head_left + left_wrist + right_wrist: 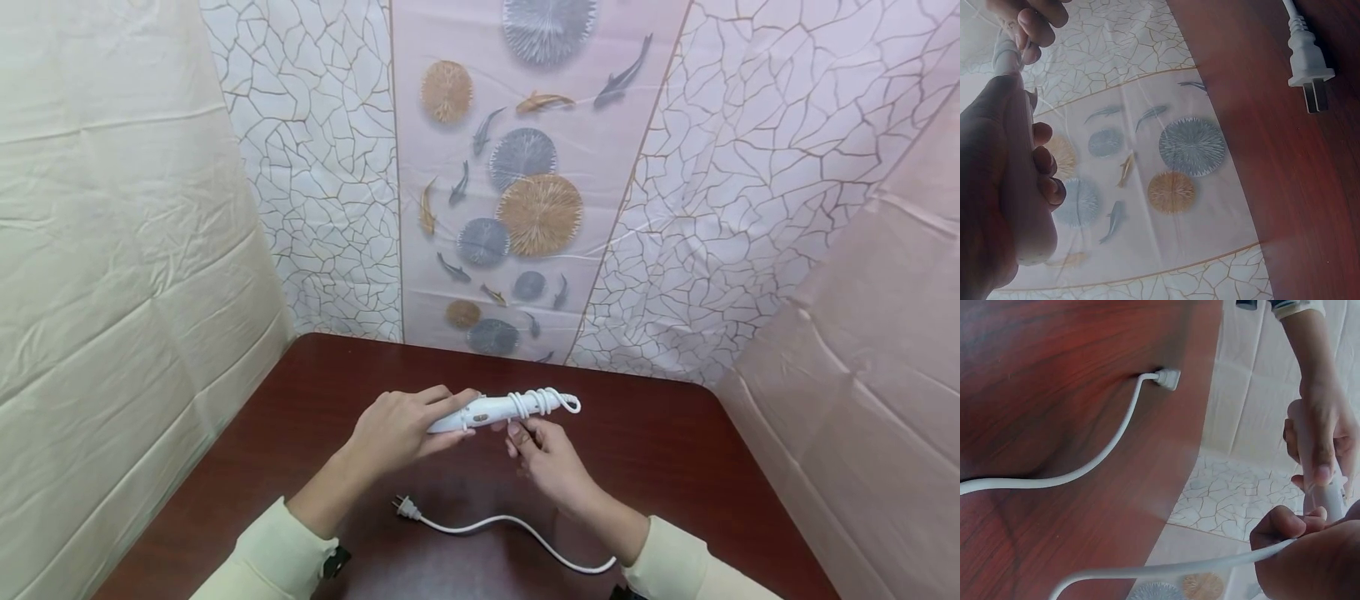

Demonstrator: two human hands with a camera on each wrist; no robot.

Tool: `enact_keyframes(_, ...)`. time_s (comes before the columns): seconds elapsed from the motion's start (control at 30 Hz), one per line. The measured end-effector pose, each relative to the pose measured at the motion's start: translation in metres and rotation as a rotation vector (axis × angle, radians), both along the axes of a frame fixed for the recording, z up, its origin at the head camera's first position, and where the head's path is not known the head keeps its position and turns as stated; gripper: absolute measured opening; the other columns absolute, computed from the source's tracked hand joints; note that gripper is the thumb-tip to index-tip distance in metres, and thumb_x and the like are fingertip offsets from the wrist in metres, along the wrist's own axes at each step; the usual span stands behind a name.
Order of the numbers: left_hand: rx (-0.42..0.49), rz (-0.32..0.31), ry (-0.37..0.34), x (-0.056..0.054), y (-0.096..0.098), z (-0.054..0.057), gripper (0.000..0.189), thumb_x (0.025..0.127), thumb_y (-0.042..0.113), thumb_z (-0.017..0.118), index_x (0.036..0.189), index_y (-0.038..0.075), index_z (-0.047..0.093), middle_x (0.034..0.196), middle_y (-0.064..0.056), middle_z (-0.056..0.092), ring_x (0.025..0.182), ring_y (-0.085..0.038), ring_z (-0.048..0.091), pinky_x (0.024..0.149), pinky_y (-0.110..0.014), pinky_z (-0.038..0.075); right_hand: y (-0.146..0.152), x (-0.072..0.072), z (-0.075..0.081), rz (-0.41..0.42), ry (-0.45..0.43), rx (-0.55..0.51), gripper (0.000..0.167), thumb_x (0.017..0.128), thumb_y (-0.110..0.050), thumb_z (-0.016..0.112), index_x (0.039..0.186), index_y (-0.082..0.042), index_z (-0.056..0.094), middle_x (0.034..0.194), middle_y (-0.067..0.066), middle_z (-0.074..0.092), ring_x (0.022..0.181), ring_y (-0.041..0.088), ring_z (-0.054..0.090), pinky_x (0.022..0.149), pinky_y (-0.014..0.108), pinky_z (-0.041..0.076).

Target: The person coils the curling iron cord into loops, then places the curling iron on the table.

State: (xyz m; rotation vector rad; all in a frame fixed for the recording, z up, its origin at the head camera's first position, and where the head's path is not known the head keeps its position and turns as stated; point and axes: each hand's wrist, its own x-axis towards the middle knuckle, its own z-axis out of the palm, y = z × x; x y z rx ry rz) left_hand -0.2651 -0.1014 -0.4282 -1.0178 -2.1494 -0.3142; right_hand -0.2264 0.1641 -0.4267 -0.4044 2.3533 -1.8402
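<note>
Left hand gripping white device, right hand holding cord

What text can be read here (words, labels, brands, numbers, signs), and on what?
No readable text in any view.
White device: any marks around its button are too small to read.
Plug: no lettering can be made out.
Backdrop: fish and round motifs, no writing visible.
</note>
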Motion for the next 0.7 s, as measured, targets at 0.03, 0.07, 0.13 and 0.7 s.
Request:
enact_keyframes(0.03, -0.001, 0.005, -0.004, 0.0004, 0.0000, 0.0002, 0.055, 0.095, 0.051, 0.084, 0.145, 0.030, 0.073, 0.104, 0.012, 0.075, 0.061, -0.008, 0.062, 0.050, -0.030, 0.049, 0.0001, 0.0005, -0.0003, -0.002, 0.011, 0.010, 0.030, 0.118, -0.013, 0.048, 0.123, 0.008, 0.069, 0.083, 0.004, 0.056, 0.059, 0.008, 0.042, 0.056, 0.023, 0.040)
enact_keyframes(0.07, -0.004, 0.009, -0.007, 0.0007, -0.0001, 0.0005, 0.055, 0.095, 0.051, 0.084, 0.145, 0.030, 0.073, 0.104, 0.013, 0.075, 0.061, -0.007, 0.062, 0.050, -0.030, 0.049, 0.0000, 0.0011, -0.0003, -0.003, 0.033, 0.032, 0.029, 0.118, -0.013, 0.049, 0.122, 0.007, 0.070, 0.082, 0.003, 0.056, 0.059, 0.008, 0.043, 0.056, 0.023, 0.041)
enact_keyframes(0.13, -0.008, 0.019, -0.013, 0.0012, -0.0007, 0.0007, 0.054, 0.096, 0.051, 0.083, 0.145, 0.031, 0.073, 0.104, 0.013, 0.075, 0.061, -0.007, 0.061, 0.051, -0.029, 0.049, 0.0007, 0.0019, -0.0009, -0.007, 0.120, 0.112, 0.025, 0.117, -0.011, 0.052, 0.120, 0.003, 0.073, 0.081, 0.003, 0.059, 0.061, 0.007, 0.046, 0.057, 0.023, 0.042)
enact_keyframes(0.7, -0.034, 0.079, -0.056, -0.0008, -0.0079, 0.0021, 0.052, 0.098, 0.054, 0.080, 0.145, 0.034, 0.071, 0.103, 0.013, 0.074, 0.060, -0.009, 0.060, 0.050, -0.029, 0.048, 0.0074, 0.0081, -0.0035, -0.159, 1.043, 0.731, 0.014, 0.097, -0.009, 0.082, 0.089, -0.013, 0.071, 0.077, -0.006, 0.059, 0.065, 0.007, 0.055, 0.061, 0.029, 0.050)
